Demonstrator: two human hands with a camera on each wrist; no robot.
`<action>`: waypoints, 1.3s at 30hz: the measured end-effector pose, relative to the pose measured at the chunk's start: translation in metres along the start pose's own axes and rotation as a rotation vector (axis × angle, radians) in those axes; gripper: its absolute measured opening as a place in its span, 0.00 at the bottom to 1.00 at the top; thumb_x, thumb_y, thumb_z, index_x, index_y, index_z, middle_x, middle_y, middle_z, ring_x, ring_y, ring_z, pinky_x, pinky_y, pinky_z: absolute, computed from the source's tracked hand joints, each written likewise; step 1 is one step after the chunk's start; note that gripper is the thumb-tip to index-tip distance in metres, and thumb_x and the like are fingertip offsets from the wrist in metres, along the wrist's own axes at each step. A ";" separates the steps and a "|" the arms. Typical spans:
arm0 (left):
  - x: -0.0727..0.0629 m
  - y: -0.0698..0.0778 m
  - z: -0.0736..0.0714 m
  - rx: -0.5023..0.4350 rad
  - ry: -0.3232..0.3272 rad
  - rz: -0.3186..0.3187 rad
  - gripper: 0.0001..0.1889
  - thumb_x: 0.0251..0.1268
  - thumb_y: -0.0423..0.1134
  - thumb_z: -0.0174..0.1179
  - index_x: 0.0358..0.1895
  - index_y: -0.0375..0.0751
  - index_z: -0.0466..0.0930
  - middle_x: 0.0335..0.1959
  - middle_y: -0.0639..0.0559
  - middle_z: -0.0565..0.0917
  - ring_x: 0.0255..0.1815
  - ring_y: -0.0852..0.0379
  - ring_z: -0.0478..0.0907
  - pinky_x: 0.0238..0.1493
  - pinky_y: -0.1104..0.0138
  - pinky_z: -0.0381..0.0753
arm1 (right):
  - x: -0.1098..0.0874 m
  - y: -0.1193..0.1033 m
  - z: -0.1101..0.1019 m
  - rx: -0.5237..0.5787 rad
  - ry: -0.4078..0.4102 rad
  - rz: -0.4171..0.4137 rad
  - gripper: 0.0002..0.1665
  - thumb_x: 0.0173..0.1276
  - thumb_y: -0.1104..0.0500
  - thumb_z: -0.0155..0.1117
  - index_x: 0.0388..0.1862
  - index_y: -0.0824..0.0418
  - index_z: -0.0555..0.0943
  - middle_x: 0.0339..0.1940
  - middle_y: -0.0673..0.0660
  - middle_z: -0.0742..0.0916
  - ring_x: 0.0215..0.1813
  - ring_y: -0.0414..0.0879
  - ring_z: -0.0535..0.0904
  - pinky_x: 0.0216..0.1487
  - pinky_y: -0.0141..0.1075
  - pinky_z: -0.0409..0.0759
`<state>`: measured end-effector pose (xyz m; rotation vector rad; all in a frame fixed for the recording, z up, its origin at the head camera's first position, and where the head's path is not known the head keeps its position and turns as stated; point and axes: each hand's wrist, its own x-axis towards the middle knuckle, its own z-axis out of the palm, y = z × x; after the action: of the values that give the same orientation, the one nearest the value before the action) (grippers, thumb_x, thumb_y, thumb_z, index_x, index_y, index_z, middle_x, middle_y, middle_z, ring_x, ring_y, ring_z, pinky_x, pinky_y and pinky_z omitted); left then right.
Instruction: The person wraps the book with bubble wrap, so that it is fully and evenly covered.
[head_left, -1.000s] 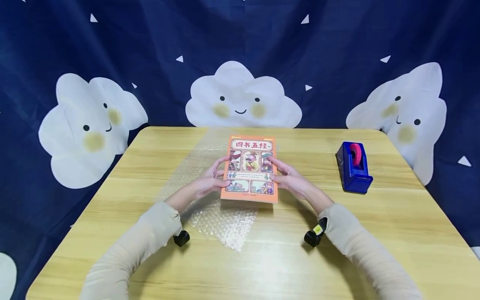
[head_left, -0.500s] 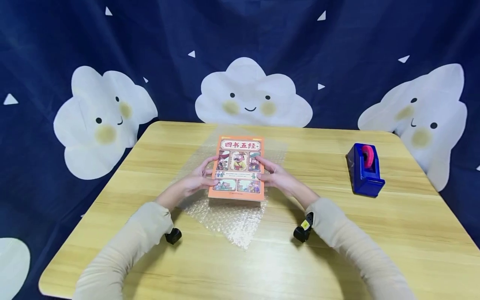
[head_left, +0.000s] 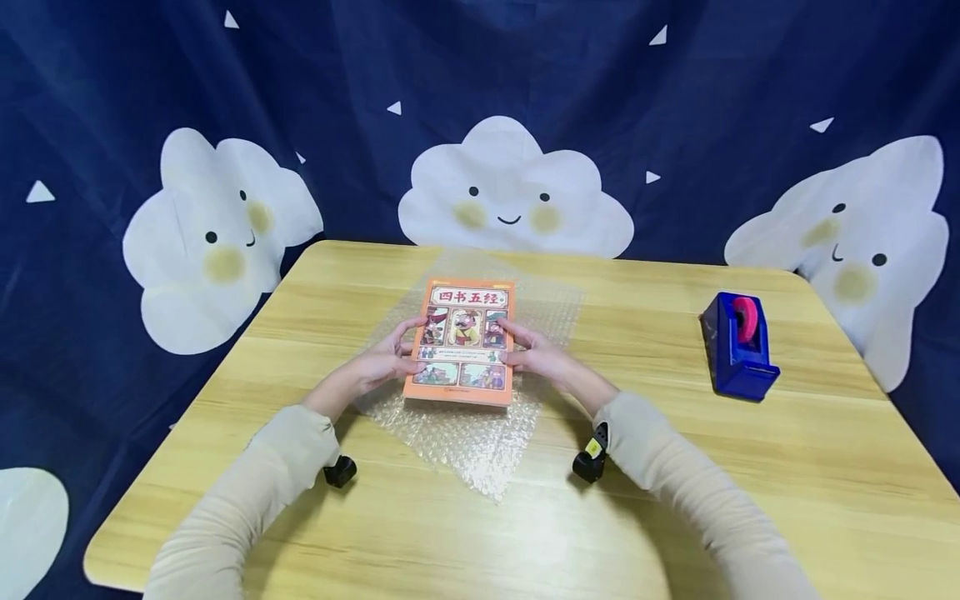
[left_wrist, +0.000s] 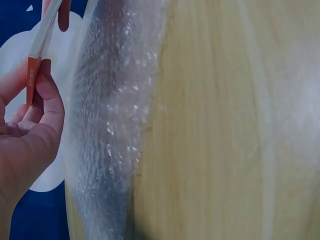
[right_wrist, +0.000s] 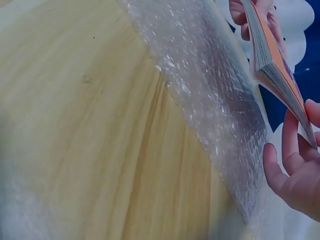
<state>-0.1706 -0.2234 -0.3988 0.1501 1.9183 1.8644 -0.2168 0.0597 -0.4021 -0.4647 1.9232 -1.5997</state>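
An orange book [head_left: 463, 337] with cartoon panels and red Chinese characters faces up between the two hands. The left hand [head_left: 384, 360] grips its left edge, thumb on the cover and fingers curled beneath, as the left wrist view shows at the orange spine [left_wrist: 32, 75]. On the opposite edge the right hand [head_left: 542, 354] pinches it between thumb and fingers; the right wrist view shows the page edges [right_wrist: 272, 75]. Below the book, a sheet of clear bubble wrap [head_left: 480, 450] lies diagonally on the table, partly hidden by book and hands. Both wrist views show the book held above the sheet.
A blue tape dispenser [head_left: 738, 350] with a pink roll stands at the right of the wooden table [head_left: 750, 475]. Behind the table's far edge hangs a dark blue curtain [head_left: 360, 67] with smiling clouds. Small black cameras [head_left: 341, 472] hang from both wrists.
The book, held in both hands, has moved left over the bubble wrap. More of the sheet shows to its right. The head view has shifted slightly. The grip looks the same.
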 end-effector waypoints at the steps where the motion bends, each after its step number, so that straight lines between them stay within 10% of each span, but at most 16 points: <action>1: 0.000 -0.001 -0.001 0.004 0.000 -0.002 0.45 0.55 0.20 0.53 0.72 0.47 0.38 0.46 0.47 0.75 0.34 0.59 0.79 0.46 0.64 0.78 | 0.001 0.001 0.001 -0.002 -0.002 0.005 0.43 0.62 0.66 0.57 0.72 0.49 0.52 0.73 0.63 0.52 0.54 0.53 0.74 0.56 0.41 0.73; 9: 0.004 -0.009 -0.003 0.015 0.015 -0.016 0.45 0.54 0.20 0.53 0.72 0.47 0.39 0.46 0.45 0.76 0.35 0.59 0.78 0.45 0.64 0.78 | 0.009 0.008 0.002 0.021 0.003 0.036 0.43 0.60 0.69 0.57 0.72 0.51 0.53 0.72 0.63 0.56 0.34 0.40 0.77 0.43 0.32 0.77; 17: 0.003 -0.019 0.002 0.031 0.083 -0.045 0.45 0.53 0.21 0.56 0.71 0.43 0.40 0.57 0.30 0.70 0.37 0.57 0.81 0.43 0.63 0.80 | 0.012 0.016 0.003 -0.038 0.016 0.038 0.43 0.59 0.70 0.57 0.72 0.56 0.55 0.70 0.66 0.61 0.45 0.48 0.78 0.45 0.34 0.78; 24: 0.004 -0.024 0.002 0.114 0.102 -0.002 0.42 0.53 0.21 0.56 0.70 0.38 0.44 0.36 0.47 0.72 0.27 0.63 0.73 0.32 0.73 0.77 | 0.015 0.022 0.003 -0.009 0.039 0.050 0.41 0.59 0.69 0.57 0.71 0.55 0.56 0.69 0.68 0.61 0.55 0.58 0.74 0.54 0.41 0.75; 39: 0.013 -0.023 0.008 0.249 0.165 0.046 0.40 0.51 0.22 0.60 0.68 0.32 0.51 0.39 0.45 0.65 0.30 0.61 0.67 0.27 0.75 0.72 | 0.015 0.010 0.002 -0.097 0.087 0.030 0.42 0.58 0.75 0.56 0.71 0.61 0.55 0.67 0.70 0.64 0.34 0.42 0.76 0.33 0.30 0.78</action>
<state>-0.1735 -0.2129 -0.4242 0.1220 2.2751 1.7066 -0.2261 0.0518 -0.4154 -0.4092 2.0704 -1.5356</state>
